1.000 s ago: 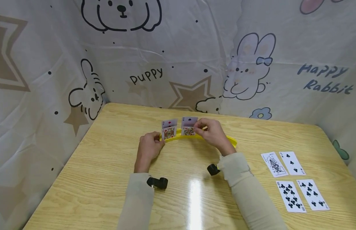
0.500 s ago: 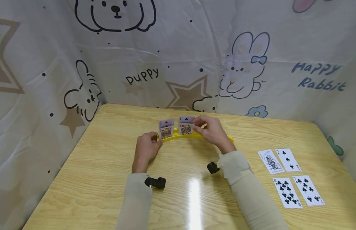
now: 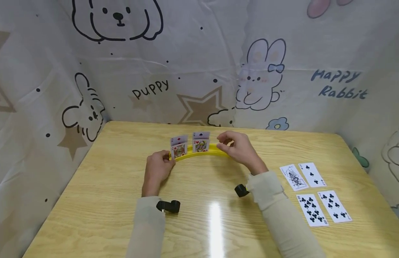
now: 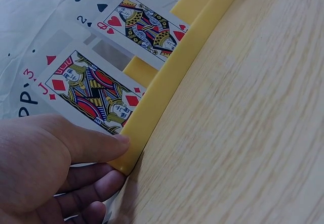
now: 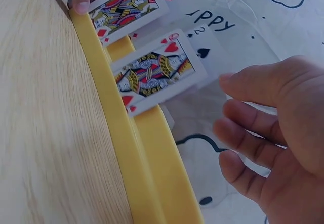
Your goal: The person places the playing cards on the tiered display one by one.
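Note:
A curved yellow card holder (image 3: 215, 148) stands on the table, with two pairs of playing cards upright in it. At its left end, the jack of diamonds (image 4: 93, 95) is in front of a three of diamonds (image 4: 43, 64). Further right, the queen of hearts (image 5: 154, 72) overlaps a two of spades (image 5: 202, 49) behind it. My left hand (image 3: 157, 170) pinches the holder's left end between thumb and fingers. My right hand (image 3: 239, 148) hovers by the holder's right part, fingers loosely bent and holding nothing, a small gap from the queen.
On the table's right side lie a joker (image 3: 294, 177), a three of clubs (image 3: 312, 175), a ten of clubs (image 3: 312, 210) and a seven of clubs (image 3: 335, 206), face up. A printed cloth (image 3: 186, 46) hangs behind the wooden table (image 3: 106, 179).
My right hand has let go of the queen of hearts and moved off to its right. My left hand keeps its grip on the holder. The head view has shifted slightly.

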### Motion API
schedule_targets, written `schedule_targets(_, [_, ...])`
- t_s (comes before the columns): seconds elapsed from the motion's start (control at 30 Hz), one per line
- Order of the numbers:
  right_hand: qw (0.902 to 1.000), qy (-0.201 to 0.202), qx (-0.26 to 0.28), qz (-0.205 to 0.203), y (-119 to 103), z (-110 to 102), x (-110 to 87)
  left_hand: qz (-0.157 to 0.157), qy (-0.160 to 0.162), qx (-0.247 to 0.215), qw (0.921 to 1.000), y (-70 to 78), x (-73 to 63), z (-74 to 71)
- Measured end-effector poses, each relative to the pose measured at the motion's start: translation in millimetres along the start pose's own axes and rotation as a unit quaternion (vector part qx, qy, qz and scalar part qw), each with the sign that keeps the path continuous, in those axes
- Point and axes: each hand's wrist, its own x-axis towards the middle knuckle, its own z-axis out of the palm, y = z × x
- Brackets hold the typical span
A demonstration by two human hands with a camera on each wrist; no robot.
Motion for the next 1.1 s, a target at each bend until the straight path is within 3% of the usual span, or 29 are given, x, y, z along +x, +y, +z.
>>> schedule_targets(0.73, [0.9967, 0.000, -0.071, 0.038, 26.7, -57.4, -46.5, -0.013, -0.013, 0.000, 0.9998, -3.3, -4.0, -2.2])
schedule_targets(1.1, [0.9911, 0.005, -0.117, 0.064, 42.3, -86.5, -68.1, -0.008, -0.014, 0.005, 0.9999, 3.4, -1.5, 0.6])
